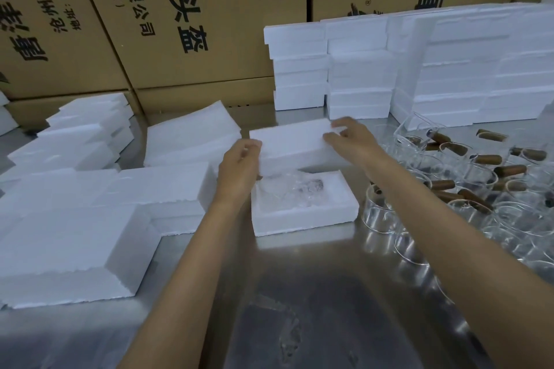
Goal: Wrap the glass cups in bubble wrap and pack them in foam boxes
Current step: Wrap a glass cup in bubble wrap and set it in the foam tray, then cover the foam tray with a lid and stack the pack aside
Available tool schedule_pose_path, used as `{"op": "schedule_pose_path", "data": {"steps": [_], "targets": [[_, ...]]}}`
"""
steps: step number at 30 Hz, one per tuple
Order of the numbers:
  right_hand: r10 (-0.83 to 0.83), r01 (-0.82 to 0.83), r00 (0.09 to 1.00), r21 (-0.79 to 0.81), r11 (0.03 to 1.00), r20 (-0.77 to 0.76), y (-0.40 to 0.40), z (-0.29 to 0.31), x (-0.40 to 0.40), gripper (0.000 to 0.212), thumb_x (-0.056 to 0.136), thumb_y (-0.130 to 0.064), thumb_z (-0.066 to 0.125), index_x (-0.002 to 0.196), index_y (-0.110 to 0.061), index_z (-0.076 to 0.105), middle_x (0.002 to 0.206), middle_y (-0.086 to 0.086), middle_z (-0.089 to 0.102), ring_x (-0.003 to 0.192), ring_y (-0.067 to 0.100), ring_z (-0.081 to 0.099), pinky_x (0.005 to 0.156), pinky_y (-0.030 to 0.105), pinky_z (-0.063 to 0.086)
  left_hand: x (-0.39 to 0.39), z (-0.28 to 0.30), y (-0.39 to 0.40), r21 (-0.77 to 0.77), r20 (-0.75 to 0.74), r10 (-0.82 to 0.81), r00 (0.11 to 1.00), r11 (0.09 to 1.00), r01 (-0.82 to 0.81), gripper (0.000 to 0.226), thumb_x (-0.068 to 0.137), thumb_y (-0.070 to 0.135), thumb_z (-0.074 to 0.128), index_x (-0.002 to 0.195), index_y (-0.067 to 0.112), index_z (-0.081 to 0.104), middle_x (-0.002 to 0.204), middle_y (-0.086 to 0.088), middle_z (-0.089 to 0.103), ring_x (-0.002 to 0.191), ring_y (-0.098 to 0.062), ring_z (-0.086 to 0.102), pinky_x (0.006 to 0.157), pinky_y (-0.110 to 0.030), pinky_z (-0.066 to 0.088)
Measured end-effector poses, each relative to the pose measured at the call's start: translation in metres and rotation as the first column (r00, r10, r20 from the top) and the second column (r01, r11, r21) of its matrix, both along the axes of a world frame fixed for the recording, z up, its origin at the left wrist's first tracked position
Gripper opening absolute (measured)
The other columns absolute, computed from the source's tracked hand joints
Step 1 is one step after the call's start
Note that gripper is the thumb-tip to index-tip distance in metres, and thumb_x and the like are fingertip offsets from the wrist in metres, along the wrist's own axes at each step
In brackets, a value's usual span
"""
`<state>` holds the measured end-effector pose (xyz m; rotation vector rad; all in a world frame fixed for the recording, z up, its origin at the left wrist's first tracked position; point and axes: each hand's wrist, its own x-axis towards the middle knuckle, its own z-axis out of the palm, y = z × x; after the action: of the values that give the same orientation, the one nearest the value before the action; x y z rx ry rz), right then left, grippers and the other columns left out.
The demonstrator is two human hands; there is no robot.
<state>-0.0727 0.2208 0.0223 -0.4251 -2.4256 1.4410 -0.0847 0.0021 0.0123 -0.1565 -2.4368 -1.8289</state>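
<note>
A white foam box base (302,216) sits on the steel table (299,293) in the middle. Inside it lies a glass cup wrapped in bubble wrap (292,189). Just above the base hangs a white foam lid (295,147), tilted and partly covering the far half of the box. My left hand (238,169) grips the lid's left end. My right hand (349,141) grips its right end, fingers curled over the top edge.
Several glass cups with brown handles (467,186) crowd the table's right side. Closed foam boxes (389,69) are stacked at the back right, and more foam boxes (78,228) lie on the left. A pile of bubble wrap sheets (192,135) sits behind them. Cardboard cartons (180,18) form the back wall.
</note>
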Motion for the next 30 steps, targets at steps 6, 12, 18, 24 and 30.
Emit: {"op": "schedule_pose_path", "data": {"steps": [6,12,18,24,30], "targets": [[-0.037,0.04,0.996,0.038,0.998,-0.079,-0.003,0.032,0.03,0.055,0.08,-0.063,0.066,0.119,-0.027,0.055,0.107,-0.009,0.053,0.087,0.008,0.056,0.06,0.02,0.04,0.019,0.032,-0.018,0.052,-0.095,0.051,0.994,0.998,-0.046,0.028,0.092,0.042,0.064,0.086,0.02,0.049,0.091,-0.002,0.059,0.087,-0.023,0.063,0.078,-0.037,0.054],[0.002,-0.008,0.999,0.136,0.991,0.043,-0.007,0.016,0.05,0.052,0.079,-0.061,0.068,0.104,-0.016,0.062,0.088,-0.012,0.054,0.077,0.013,0.06,0.056,0.025,0.046,0.043,0.023,-0.029,-0.208,0.03,-0.038,0.999,0.977,0.043,0.041,0.092,0.055,0.06,0.111,0.024,0.043,0.095,-0.002,0.062,0.08,-0.022,0.068,0.062,-0.03,0.045],[0.002,-0.012,0.997,0.135,0.991,0.079,-0.009,-0.001,0.055,0.055,0.074,-0.068,0.068,0.107,-0.026,0.053,0.098,-0.009,0.057,0.094,0.018,0.062,0.078,0.034,0.052,0.048,0.0,-0.028,-0.283,-0.046,-0.021,0.999,0.959,0.007,0.038,0.095,0.052,0.056,0.115,0.027,0.038,0.08,0.001,0.053,0.074,-0.011,0.054,0.061,-0.026,0.04],[0.011,-0.022,0.996,0.118,0.993,0.092,-0.012,-0.001,0.054,0.055,0.082,-0.062,0.065,0.113,-0.019,0.054,0.104,-0.003,0.057,0.099,0.024,0.063,0.087,0.043,0.055,0.035,-0.007,-0.024,0.007,0.168,-0.112,0.979,0.994,0.112,0.044,0.096,0.051,0.057,0.131,0.036,0.034,0.107,0.015,0.057,0.096,-0.01,0.061,0.084,-0.029,0.047],[0.054,-0.093,0.983,0.226,0.97,0.174,-0.002,0.005,0.051,0.043,0.091,-0.053,0.06,0.082,-0.011,0.054,0.076,-0.004,0.055,0.04,0.006,0.057,0.028,0.01,0.028,0.029,-0.009,-0.026,0.041,0.262,-0.23,0.937,0.973,0.228,0.037,0.094,0.058,0.054,0.125,0.043,0.042,0.121,0.016,0.059,0.107,-0.01,0.06,0.083,-0.024,0.046]]}}
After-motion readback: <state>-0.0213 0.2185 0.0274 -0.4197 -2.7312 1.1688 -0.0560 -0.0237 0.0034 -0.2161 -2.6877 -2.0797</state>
